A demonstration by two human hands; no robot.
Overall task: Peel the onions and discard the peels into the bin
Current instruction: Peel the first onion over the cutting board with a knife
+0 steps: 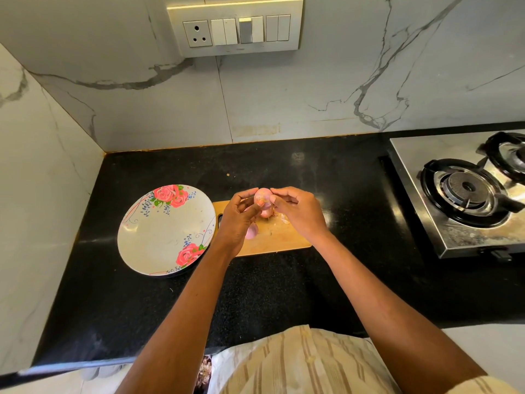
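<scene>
Pink and part-skinned, the onion [262, 201] sits at the centre of the frame in both my grips, above the wooden cutting board [277, 237]: my left hand [238, 217] curls round its left side with the thumb pressed on its front, and my right hand [298, 211] pinches at its upper right with curled fingertips. Peel scraps [252, 231] lie on the board below, and the flowered plate [159, 237] rests left of the board on the black tabletop [326, 280]. Farther off, a steel gas stove [466, 194] stands at the right edge, with a switch panel [235, 27] on the marble wall at the top.
</scene>
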